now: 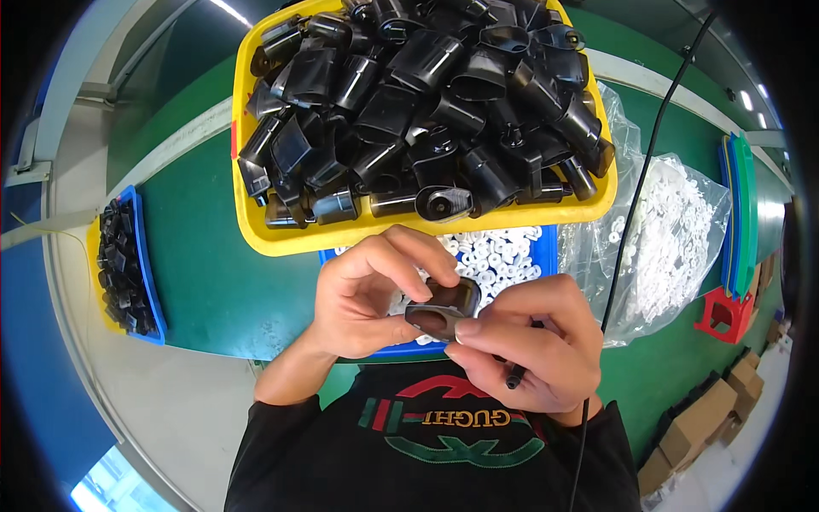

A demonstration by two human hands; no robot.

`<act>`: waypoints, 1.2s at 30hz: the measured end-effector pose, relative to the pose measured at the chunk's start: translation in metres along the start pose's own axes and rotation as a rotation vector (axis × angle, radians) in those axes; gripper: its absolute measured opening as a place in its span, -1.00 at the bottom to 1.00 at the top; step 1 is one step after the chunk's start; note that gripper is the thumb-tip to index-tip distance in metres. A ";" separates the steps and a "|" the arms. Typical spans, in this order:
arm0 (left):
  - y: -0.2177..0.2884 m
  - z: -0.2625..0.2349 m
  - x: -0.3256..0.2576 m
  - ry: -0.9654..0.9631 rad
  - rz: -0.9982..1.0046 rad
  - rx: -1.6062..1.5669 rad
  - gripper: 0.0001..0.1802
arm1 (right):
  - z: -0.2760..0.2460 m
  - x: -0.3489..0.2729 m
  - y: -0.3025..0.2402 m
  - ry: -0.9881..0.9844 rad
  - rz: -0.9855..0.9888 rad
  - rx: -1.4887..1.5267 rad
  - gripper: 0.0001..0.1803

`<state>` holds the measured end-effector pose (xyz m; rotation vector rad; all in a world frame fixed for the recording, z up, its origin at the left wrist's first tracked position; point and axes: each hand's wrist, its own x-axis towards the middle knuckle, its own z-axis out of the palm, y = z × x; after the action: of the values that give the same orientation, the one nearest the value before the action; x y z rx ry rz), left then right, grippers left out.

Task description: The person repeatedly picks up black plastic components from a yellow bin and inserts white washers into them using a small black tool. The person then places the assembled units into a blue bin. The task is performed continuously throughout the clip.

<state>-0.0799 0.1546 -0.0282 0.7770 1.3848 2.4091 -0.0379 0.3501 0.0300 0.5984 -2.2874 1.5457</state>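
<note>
Over the near edge of the bench, my left hand (367,299) is closed around a hollow, dark translucent plastic part (456,296), its oval opening towards me. My right hand (537,346) pinches at the rim of that opening with thumb and forefinger. Whether a small piece sits between those fingertips is hidden. A thin black rod-like tool (515,376) is also tucked in the right hand's curled fingers, its end poking out below. Beneath both hands lies a blue tray (546,249) of small white plastic rings (499,260).
A yellow crate (281,242) heaped with black plastic parts (418,102) stands just beyond my hands. To the right lies a clear bag (674,230) of white pieces, with a black cable (636,188) hanging before it. Another bin (147,256) of black parts is far left.
</note>
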 end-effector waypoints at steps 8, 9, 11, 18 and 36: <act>0.009 -0.001 -0.006 -0.002 -0.007 0.107 -0.64 | 0.000 0.003 0.001 -0.098 0.120 -0.061 -0.46; 0.010 -0.002 -0.006 -0.006 0.007 0.123 -0.64 | 0.000 0.002 0.001 -0.114 0.129 -0.053 -0.45; 0.011 -0.004 -0.006 -0.017 0.035 0.155 -0.64 | -0.001 0.002 0.003 -0.155 0.136 -0.044 -0.45; 0.023 0.003 -0.004 0.070 0.050 0.183 -0.70 | -0.003 0.003 0.000 -0.059 0.017 -0.010 -0.50; 0.039 0.003 -0.006 0.041 0.057 0.701 -0.51 | 0.004 -0.002 0.005 -0.107 0.026 -0.052 -0.52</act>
<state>-0.0716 0.1342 0.0043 0.9176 2.2882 1.9615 -0.0393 0.3482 0.0236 0.6543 -2.4152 1.4953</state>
